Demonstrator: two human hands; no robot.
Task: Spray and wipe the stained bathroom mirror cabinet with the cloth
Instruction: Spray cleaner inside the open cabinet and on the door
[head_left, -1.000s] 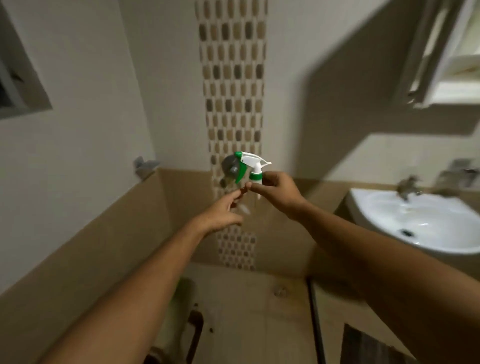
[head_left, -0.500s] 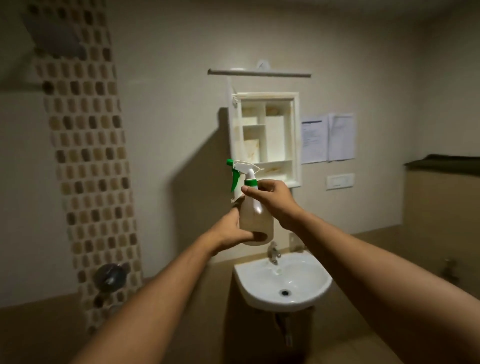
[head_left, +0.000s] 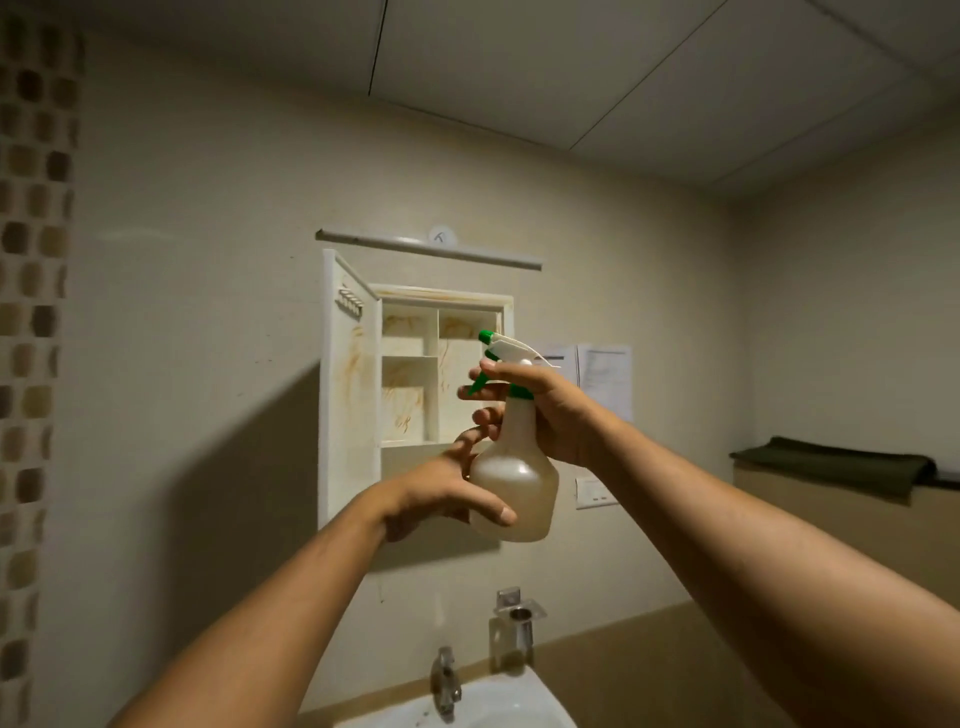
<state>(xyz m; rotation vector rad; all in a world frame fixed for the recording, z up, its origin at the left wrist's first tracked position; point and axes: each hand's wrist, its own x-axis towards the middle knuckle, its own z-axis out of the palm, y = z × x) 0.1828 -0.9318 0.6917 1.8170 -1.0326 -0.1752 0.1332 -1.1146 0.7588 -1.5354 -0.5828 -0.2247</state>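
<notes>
A white wall cabinet (head_left: 410, 374) hangs above the sink with its door (head_left: 348, 384) swung open to the left; brown stains streak the door's inside and the shelves. In front of it I hold a translucent spray bottle (head_left: 519, 478) with a white and green trigger head. My right hand (head_left: 545, 410) grips the bottle's neck, fingers at the trigger. My left hand (head_left: 441, 493) cups the bottle's lower body, thumb across its front. The nozzle points left toward the cabinet's inside. A dark folded cloth (head_left: 836, 462) lies on a ledge at the right.
A white sink (head_left: 483, 706) with a metal tap (head_left: 445, 680) sits below the cabinet. A light bar (head_left: 426, 248) runs above the cabinet. Papers (head_left: 602, 379) and a wall switch (head_left: 592, 493) are to the cabinet's right. A mosaic tile strip (head_left: 31, 364) runs down the left wall.
The view swung from the tiled corner up to the cabinet and drew closer. Both hands raised the bottle in front of the open cabinet, and my right hand shifted up to the trigger.
</notes>
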